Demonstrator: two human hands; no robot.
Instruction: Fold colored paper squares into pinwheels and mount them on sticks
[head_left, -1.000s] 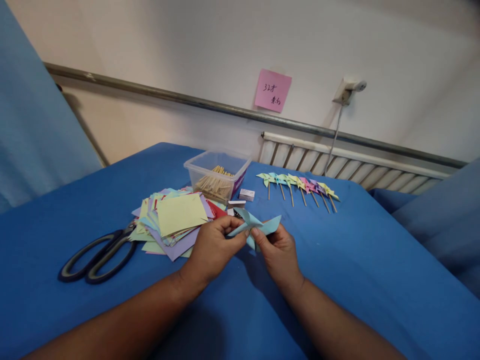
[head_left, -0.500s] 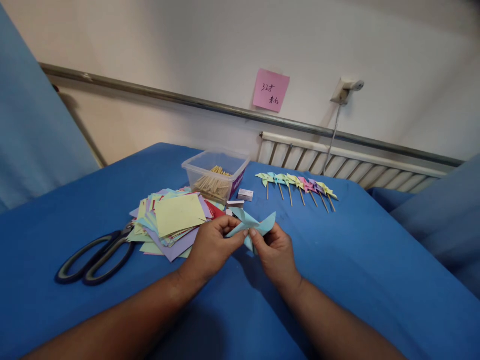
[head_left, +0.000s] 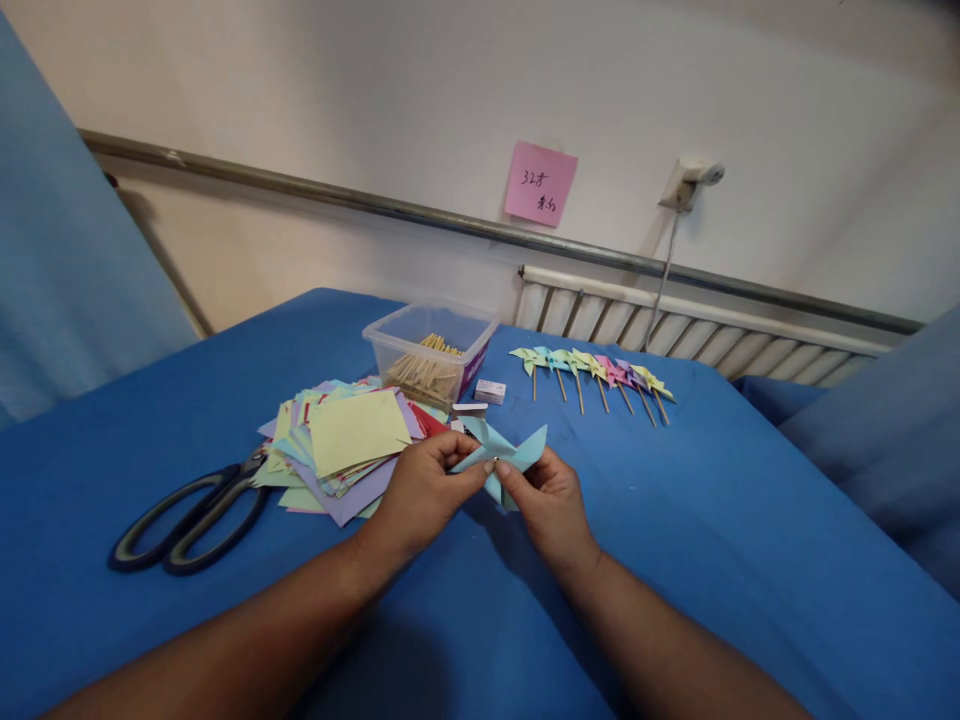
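A light blue paper pinwheel (head_left: pixel 517 455) is held between my two hands, above the front middle of the table. My left hand (head_left: pixel 427 485) pinches it from the left, thumb near the centre. From the other side my right hand (head_left: pixel 551 505) grips it, its thumb also by the centre. Between the thumb tips shows a small shiny pin head (head_left: pixel 496 460). The fingers under the paper are mostly hidden. Just behind the pinwheel stands a small open box (head_left: pixel 470 410), partly covered by it.
Left of my hands lies a pile of coloured paper sheets (head_left: pixel 360 430), with large scissors (head_left: pixel 191 520) beside it. A clear plastic box (head_left: pixel 390 350) holds wooden sticks (head_left: pixel 427 370). Near it sits a small white box (head_left: pixel 490 391). Several finished pinwheels (head_left: pixel 611 372) lie on the blue-covered table (head_left: pixel 720 520).
The pin head now shows at the pinwheel's centre, where the thumbs covered it before. The pinwheel has turned slightly in my fingers; both hands keep their hold.
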